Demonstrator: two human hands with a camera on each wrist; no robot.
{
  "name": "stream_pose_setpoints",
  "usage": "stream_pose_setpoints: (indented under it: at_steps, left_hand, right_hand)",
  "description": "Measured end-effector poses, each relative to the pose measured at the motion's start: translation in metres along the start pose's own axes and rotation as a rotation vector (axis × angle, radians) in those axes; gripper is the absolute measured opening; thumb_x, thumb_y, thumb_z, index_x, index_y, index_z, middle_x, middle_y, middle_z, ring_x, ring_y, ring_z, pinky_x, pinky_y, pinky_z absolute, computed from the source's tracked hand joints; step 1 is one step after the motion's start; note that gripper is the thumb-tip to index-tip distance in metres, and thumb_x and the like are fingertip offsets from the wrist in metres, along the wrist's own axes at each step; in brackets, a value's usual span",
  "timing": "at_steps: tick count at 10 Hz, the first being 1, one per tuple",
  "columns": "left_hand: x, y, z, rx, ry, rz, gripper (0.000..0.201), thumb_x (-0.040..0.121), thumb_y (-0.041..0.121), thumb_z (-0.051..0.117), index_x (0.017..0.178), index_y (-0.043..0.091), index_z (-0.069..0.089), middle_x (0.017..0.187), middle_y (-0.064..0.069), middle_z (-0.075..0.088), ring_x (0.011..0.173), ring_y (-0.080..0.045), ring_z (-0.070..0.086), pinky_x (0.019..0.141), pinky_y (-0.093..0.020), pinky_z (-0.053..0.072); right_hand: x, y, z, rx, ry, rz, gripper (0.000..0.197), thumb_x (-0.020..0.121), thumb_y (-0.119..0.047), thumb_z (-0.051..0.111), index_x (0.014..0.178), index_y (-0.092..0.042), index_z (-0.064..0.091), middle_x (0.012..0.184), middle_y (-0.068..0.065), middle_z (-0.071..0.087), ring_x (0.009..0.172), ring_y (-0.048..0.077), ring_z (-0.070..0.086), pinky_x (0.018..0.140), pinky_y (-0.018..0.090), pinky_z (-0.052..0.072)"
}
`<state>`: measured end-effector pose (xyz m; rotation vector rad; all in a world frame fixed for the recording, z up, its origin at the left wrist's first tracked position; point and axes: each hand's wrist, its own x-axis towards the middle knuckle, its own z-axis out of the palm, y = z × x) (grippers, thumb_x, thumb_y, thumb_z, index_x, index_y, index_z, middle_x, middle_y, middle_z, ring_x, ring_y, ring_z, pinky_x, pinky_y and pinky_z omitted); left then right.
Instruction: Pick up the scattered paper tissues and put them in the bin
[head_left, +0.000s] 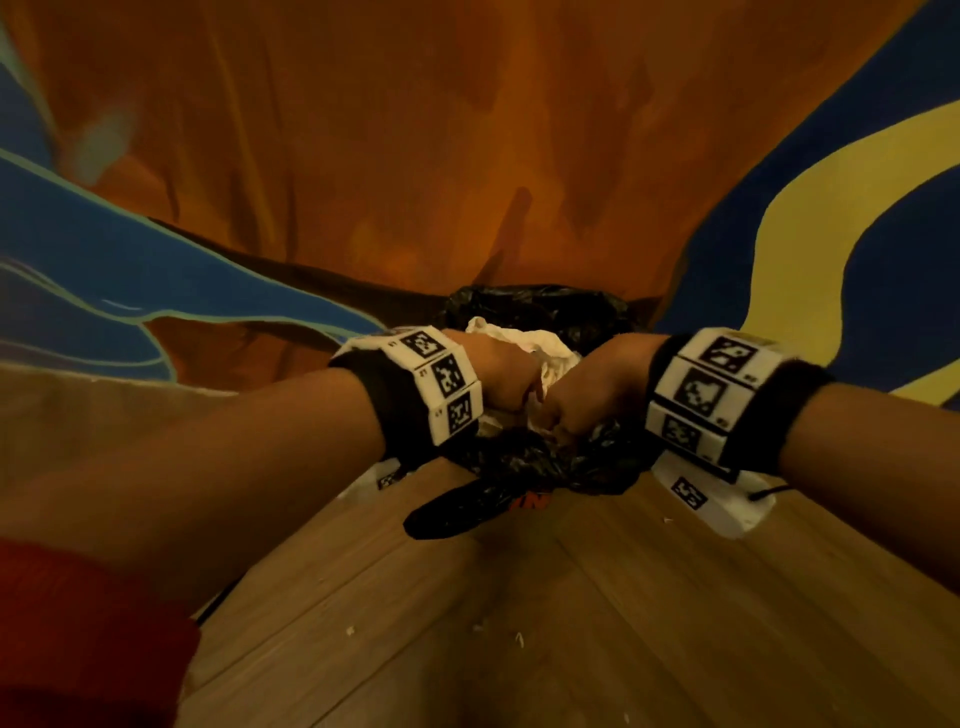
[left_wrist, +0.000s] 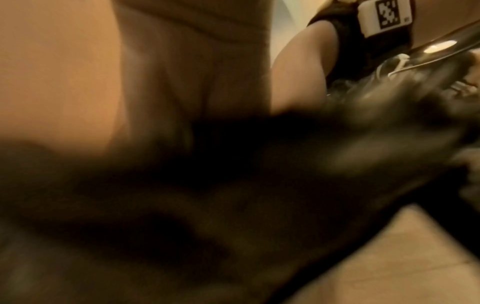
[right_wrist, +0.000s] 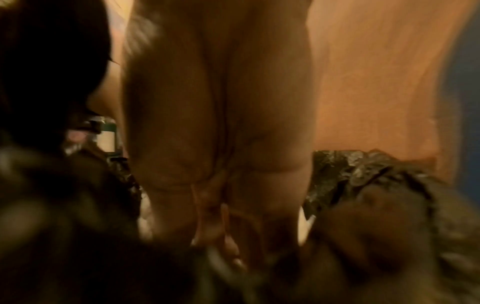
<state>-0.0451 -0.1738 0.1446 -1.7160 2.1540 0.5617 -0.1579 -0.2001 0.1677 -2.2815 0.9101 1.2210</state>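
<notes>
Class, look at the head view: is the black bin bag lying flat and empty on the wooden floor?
No: white tissues fill the open black bin bag, and both hands are at its mouth.

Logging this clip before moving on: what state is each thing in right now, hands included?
left hand: fingers curled, gripping the white tissues over the bin.
right hand: fingers curled, gripping the same wad beside the left hand.
white tissues: crumpled, bunched between both hands at the bin's mouth.
black bin liner: crinkled, open at the top.
wooden floor: small white scraps lying on it.
</notes>
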Motion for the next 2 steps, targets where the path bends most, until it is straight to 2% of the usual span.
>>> stream_pose_setpoints:
  at_steps: [1,2]
  left_hand:
    - [-0.030,0.003,-0.016,-0.135,-0.018,0.106,0.037,0.092,0.015,0.052,0.130,0.018,0.054,0.119,-0.005,0.062,0.106,-0.022,0.058,0.080,-0.025,0.041]
    - [-0.068,-0.007,-0.051,-0.262,0.078,0.149,0.050,0.091,0.016,0.057,0.139,0.019,0.043,0.128,-0.007,0.055,0.109,-0.023,0.055,0.083,-0.027,0.042]
  right_hand:
    - [-0.026,0.003,-0.009,0.071,0.075,-0.035,0.036,0.102,-0.028,0.040,0.118,0.000,0.057,0.100,0.006,0.050,0.084,0.020,0.048,0.079,0.031,0.040]
    - [-0.062,0.005,-0.027,0.142,0.157,-0.060,0.044,0.102,-0.031,0.037,0.126,0.001,0.055,0.114,0.009,0.059,0.103,0.033,0.056,0.086,0.038,0.044]
